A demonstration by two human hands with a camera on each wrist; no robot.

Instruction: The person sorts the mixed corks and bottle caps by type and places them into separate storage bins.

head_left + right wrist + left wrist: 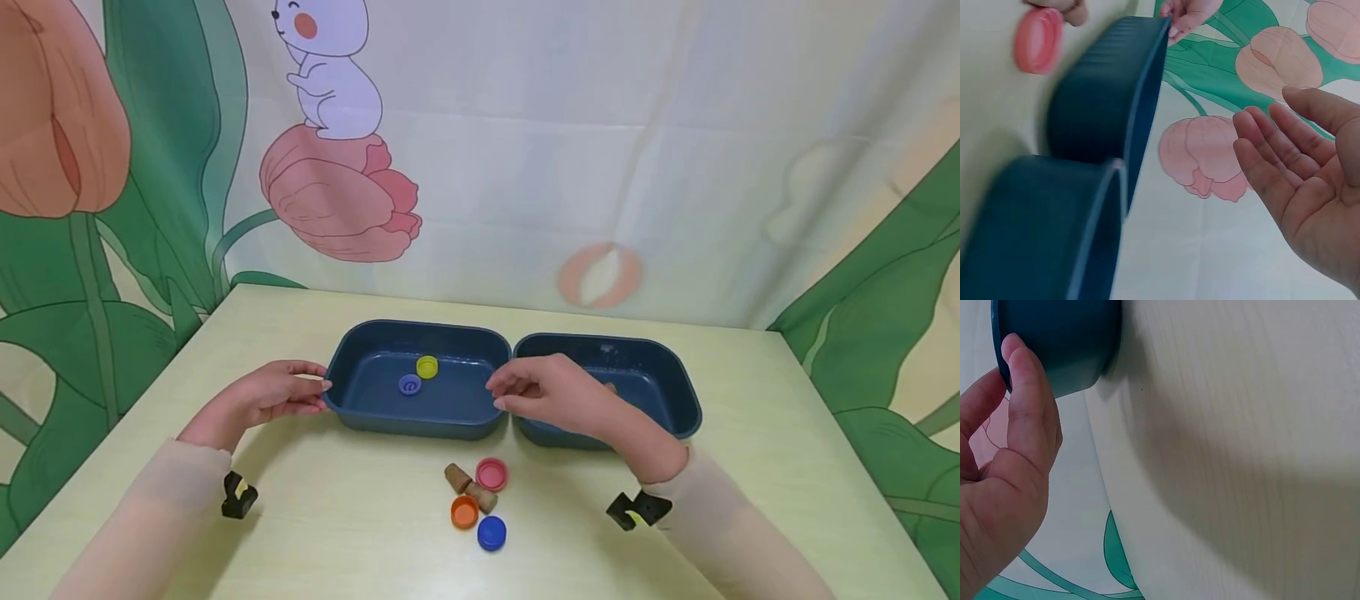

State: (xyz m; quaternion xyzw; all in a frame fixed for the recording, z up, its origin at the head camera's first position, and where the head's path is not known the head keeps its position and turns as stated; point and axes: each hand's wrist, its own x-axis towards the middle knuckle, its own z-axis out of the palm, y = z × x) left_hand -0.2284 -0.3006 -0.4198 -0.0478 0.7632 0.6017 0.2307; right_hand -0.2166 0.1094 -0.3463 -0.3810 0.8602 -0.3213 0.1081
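My left hand [273, 392] pinches the left end of the left blue bin [420, 427], its fingertips on the rim. In this bin lie a yellow bottle cap [427, 367] and a purple bottle cap [409, 384]. Over the gap between the bins hovers my right hand [558, 392], palm facing left, with loosely bent fingers [1272, 178] and nothing in them. Behind that hand, the right blue bin [678, 417] is partly hidden; a small brown thing [611, 387] shows inside it.
In front of the bins, one cork [457, 477] and another cork [482, 497] lie among a pink cap [492, 474], an orange cap [464, 512] and a blue cap [492, 533]. A printed curtain [495, 167] hangs behind the pale table [337, 533].
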